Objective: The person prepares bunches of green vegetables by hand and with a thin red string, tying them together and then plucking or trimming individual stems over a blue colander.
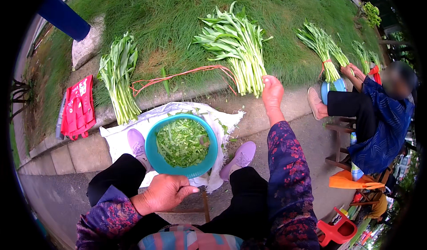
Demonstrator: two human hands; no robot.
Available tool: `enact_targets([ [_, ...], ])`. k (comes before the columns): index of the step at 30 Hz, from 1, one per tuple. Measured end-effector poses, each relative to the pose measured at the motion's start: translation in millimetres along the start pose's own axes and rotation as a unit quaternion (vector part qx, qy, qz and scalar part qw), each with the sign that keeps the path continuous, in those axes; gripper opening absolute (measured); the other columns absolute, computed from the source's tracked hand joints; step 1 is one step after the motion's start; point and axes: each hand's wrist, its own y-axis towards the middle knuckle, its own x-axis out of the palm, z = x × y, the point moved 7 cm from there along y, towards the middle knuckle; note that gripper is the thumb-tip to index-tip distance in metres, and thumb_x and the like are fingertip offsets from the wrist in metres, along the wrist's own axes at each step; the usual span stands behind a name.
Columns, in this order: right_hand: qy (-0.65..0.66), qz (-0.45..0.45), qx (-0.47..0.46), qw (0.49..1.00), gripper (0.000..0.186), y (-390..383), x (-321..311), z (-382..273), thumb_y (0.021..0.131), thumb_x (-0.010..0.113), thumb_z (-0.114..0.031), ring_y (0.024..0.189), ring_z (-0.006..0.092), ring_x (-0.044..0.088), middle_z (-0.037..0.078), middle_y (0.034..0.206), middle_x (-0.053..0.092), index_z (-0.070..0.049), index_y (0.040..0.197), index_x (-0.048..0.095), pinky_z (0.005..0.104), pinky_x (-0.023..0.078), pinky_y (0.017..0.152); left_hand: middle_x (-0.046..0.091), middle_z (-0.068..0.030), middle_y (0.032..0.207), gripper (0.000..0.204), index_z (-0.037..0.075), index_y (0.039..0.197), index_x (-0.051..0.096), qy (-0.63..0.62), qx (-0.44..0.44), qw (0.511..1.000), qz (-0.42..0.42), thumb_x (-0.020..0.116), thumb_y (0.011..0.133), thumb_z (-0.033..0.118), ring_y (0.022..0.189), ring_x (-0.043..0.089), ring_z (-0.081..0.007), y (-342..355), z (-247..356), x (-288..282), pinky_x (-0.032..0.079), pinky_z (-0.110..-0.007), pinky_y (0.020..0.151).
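A teal basin (212,147) stands between my feet, holding chopped greens (182,141). My left hand (164,193) is closed just in front of its near rim, thumb pointing right; whatever its curled fingers hold is hidden. My right hand (273,93) reaches forward, fingers closed at the right edge of a large bunch of water spinach (242,54), pinching at the pale stalks. That bunch lies on the grass and curb with its leaves pointing away. To the left, a second bunch of water spinach (120,81) leans over the curb.
A white woven sack (116,136) lies under the basin. Orange-red cords (178,74) stretch between the bunches. At left are a red bag (79,109) and a blue post (64,16). At right, a seated person (378,121) handles more greens beside a blue basin (332,87). A red stool (337,228) stands behind.
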Motion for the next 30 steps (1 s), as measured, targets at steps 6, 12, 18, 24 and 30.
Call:
enact_targets([
  [6,0.204,0.015,0.34,0.918,0.015,-24,7,114,0.084,0.062,-0.008,0.066,0.0061,0.052,-0.001,0.077,0.061,0.001,0.096,0.064,0.0197,0.041,0.063,0.062,-0.0107,0.079,0.007,0.007,0.087,0.061,-0.046,0.063,0.997,0.026,0.062,0.083,0.013,0.073,0.062,-0.0301,33,4,-2,0.05,-0.036,0.063],
  [12,0.232,0.003,0.326,0.917,0.041,-6,36,113,0.083,0.066,-0.02,0.093,0.0197,0.059,0.014,0.105,0.062,0.005,0.114,0.055,0.0303,0.045,0.084,0.061,-0.0111,0.083,0.014,0.006,0.093,0.061,-0.039,0.034,0.998,-0.045,0.063,0.082,0.015,0.076,0.062,-0.0284,35,1,14,0.05,-0.037,0.067],
  [18,0.12,-0.103,0.324,0.933,0.056,-2,51,136,0.084,0.061,-0.041,0.1,0.0239,0.058,0.019,0.108,0.061,0.007,0.113,0.055,0.0321,0.043,0.088,0.061,-0.011,0.083,0.017,0.006,0.095,0.06,-0.025,0.039,0.998,-0.051,0.064,0.082,0.017,0.078,0.062,-0.0289,40,2,14,0.05,-0.037,0.069],
  [24,0.158,-0.204,0.357,0.898,0.068,-5,65,111,0.08,0.064,-0.05,0.104,0.0226,0.054,0.016,0.112,0.059,0.005,0.118,0.051,0.0347,0.039,0.093,0.061,-0.0115,0.083,0.018,0.006,0.096,0.059,-0.019,0.024,0.998,-0.058,0.064,0.082,0.016,0.078,0.062,-0.0293,39,-1,14,0.049,-0.037,0.068],
  [30,0.291,-0.164,0.452,0.827,0.07,-2,57,90,0.065,0.078,-0.048,0.092,0.0225,0.057,0.011,0.104,0.061,-0.003,0.112,0.053,0.0403,0.044,0.074,0.06,-0.0119,0.082,0.018,0.006,0.095,0.059,0.008,0.035,0.998,-0.056,0.063,0.082,0.017,0.079,0.061,-0.031,39,4,13,0.049,-0.038,0.069],
])
